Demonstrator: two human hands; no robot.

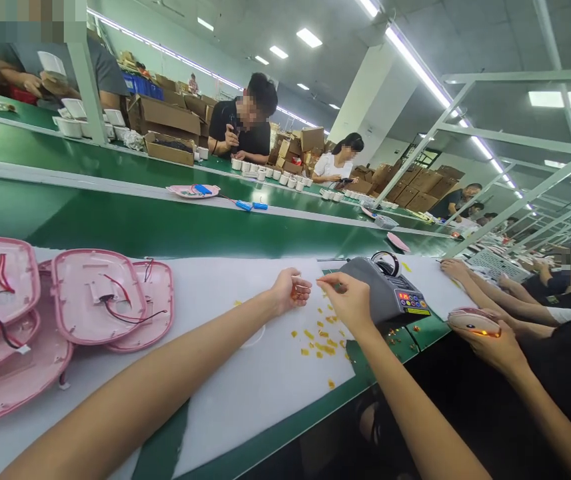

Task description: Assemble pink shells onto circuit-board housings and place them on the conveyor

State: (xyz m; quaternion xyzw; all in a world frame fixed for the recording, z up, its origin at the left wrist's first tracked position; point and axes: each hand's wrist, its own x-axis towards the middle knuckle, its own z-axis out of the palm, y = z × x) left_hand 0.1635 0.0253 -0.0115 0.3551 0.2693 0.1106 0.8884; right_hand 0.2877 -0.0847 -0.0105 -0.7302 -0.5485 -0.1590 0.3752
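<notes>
My left hand (291, 292) hovers over the white sheet (245, 413), palm turned up. Its fingers are loosely curled and slightly apart, with nothing clearly visible in them. Close to its right, my right hand (349, 297) has thumb and forefinger pinched together; whatever is between the tips is too small to make out. Small amber tape pieces (322, 347) lie scattered on the sheet below both hands. Just beyond my right hand stands a grey tape dispenser (378, 287) with a lit red display and a tape roll on top.
Pink plastic shells (98, 297) with red and black wires are stacked at the left. Blue batteries (251, 206) and a pink shell (192, 191) lie on the green conveyor (115, 213). At right, a co-worker's hand holds a glowing pink device (474, 321). White parts (270, 175) line the far bench.
</notes>
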